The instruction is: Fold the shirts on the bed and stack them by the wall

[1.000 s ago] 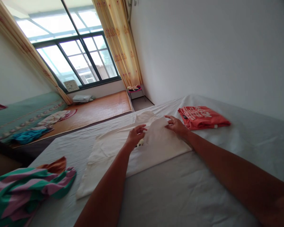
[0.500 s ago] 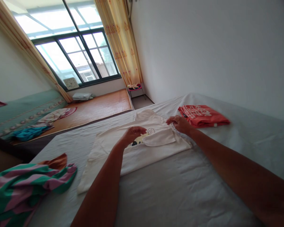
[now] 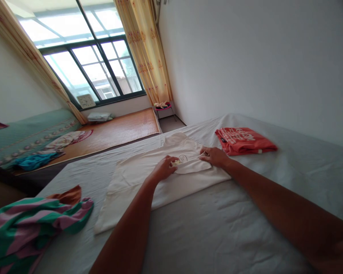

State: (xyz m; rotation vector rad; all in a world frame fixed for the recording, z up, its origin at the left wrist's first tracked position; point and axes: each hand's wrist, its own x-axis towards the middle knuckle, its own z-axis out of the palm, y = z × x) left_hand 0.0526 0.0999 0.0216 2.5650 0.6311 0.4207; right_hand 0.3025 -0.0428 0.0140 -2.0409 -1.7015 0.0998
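A cream-white T-shirt lies partly folded on the bed, with one sleeve turned inward over its front. Part of a printed speech-bubble picture shows beside that sleeve. My left hand is at the sleeve's left end, its fingers bent and thumb against the cloth. At the other end, near the shirt's right side, my right hand has its fingers and thumb closed on the fabric. How much cloth lies between the fingers is partly hidden.
A folded red-orange T-shirt lies beyond my right hand, near the wall. Green-and-pink striped clothing is heaped at the bed's left edge. Past the grey bedsheet are another bed with a brown mat and a small stool.
My left hand has moved right and down onto the sleeve, covering most of the print. My right hand has lowered slightly onto the cloth, its fingers drawing in.
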